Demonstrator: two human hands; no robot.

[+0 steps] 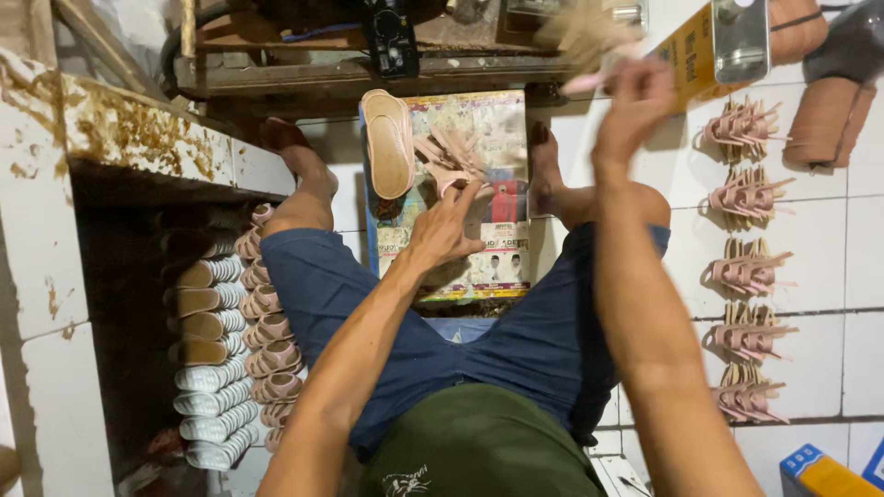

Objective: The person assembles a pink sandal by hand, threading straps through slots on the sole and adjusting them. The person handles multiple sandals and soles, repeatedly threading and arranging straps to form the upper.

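Looking down: I see my own lap, blue shorts [516, 340] and a green shirt hem, both bare feet out on white floor tiles [856, 248].
Left hand [444, 230]: fingers spread and loosely open, fingertips resting on the pink sandal upper [451, 158]; I see no closed grip.
Right hand [635, 97]: raised high, fingers closed round the pink handle of a brush [589, 41]; the bristles are motion-blurred, so I cannot tell more of them.
Pink sandal upper: a bundle of pale pink straps lying on the printed paper [479, 267], just right of the sole.
Sandal sole [389, 143]: tan, insole up, lying lengthwise on the upper left part of the same printed paper, between my feet.
Printed paper: a colourful sheet spread on the floor between my legs, reaching from my knees to the wooden bench [350, 74].
Strap bundles, right [748, 271]: five pink groups laid in a column on the tiles, well apart from my right arm.
Finished soles, left [221, 368]: rows of tan, white and pink pieces stacked on edge beside my left thigh, under a stained white ledge [120, 129].
Yellow tin [714, 46]: near the raised right hand, partly cut off at the top edge.
Brown rolls [829, 115]: top right corner.
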